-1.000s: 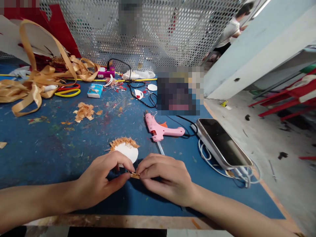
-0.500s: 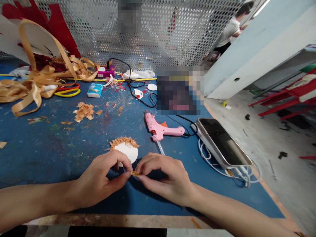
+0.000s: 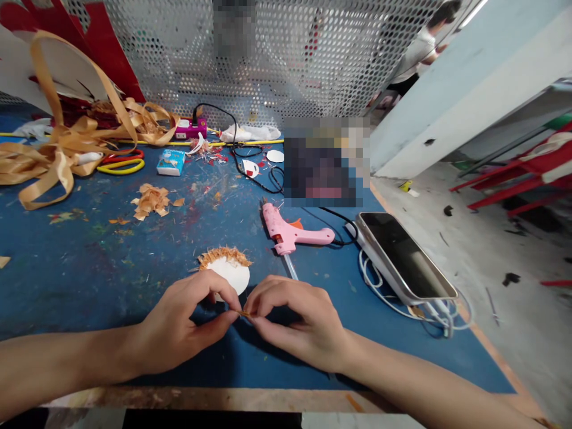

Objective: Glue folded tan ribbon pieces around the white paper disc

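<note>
Gold scrap [image 3: 243, 314] looks thinner than 1 s ago
Near the blue surface's [image 3: 98, 292] front edge, left hand [image 3: 181, 316] and right hand [image 3: 300, 322] pinch its 2 ends; it seems folded or turned edge-on.

1 phone [image 3: 404, 253], 1 blue box [image 3: 171, 162], pillar [image 3: 431, 113]

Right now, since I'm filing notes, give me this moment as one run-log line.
left hand: pinching gold piece; right hand: pinching its other end; white disc: partly behind left hand; pink glue gun: lying on table
</note>
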A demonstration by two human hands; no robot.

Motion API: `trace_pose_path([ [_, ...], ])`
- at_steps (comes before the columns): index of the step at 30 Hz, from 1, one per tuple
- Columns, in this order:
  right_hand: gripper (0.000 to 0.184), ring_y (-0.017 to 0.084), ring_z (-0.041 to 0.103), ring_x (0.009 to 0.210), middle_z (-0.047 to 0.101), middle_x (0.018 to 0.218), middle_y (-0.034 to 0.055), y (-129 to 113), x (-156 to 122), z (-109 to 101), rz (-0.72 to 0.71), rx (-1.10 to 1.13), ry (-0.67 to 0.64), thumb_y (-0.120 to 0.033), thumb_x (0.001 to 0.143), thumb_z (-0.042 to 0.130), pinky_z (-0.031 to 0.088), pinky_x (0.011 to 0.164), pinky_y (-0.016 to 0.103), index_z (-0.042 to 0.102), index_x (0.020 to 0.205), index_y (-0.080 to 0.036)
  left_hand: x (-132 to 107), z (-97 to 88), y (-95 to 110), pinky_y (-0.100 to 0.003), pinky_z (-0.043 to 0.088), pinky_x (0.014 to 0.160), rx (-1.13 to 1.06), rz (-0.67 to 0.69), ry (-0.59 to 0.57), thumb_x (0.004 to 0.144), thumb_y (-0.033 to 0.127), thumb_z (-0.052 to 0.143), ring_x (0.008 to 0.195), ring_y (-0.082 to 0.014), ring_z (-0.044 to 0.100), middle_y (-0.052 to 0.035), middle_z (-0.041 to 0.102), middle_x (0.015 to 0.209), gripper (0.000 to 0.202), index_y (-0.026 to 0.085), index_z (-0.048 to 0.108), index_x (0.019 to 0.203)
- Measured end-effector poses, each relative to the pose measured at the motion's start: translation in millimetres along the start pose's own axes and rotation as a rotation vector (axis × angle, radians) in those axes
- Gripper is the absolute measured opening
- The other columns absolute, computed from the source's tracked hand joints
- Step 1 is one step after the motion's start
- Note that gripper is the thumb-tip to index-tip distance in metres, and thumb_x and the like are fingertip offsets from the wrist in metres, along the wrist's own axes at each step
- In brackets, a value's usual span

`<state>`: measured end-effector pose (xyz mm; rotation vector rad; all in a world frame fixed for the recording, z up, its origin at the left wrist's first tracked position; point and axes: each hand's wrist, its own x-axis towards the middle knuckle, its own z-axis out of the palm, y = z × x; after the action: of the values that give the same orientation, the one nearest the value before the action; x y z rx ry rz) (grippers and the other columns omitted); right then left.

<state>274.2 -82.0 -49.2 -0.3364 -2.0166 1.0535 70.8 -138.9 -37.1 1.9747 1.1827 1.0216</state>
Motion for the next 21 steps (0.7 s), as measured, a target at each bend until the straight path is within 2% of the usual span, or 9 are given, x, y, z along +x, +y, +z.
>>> trace_pose_path([
  [10,0.015,0.012,0.064,0.071,0.068,0.078,0.0017,0.3,0.6,2.2,0.015,-0.017,0.025,-0.007,0.082,0.062,0.053,0.067,0.025,0.056,0.086,-0.02,-0.2,1.3,-0.4,-0.026,0.05,0.067,-0.012,-0.01,0.0,0.087,0.011,0.058,0.073,-0.0131,0.062,0.0018,0.065,0.082,0.014,0.023,0.055,0.093],
  [21,0.017,0.011,0.063,0.072,0.066,0.078,0.0016,-1.0,1.5,0.4,-0.005,-0.044,-0.038,-0.005,0.084,0.056,0.053,0.068,0.024,0.052,0.083,-0.021,-1.3,3.9,-4.5,-0.026,0.05,0.074,-0.032,0.087,-0.025,0.086,0.003,0.056,0.079,-0.0127,0.062,0.0025,0.064,0.085,0.023,0.024,0.05,0.094],
])
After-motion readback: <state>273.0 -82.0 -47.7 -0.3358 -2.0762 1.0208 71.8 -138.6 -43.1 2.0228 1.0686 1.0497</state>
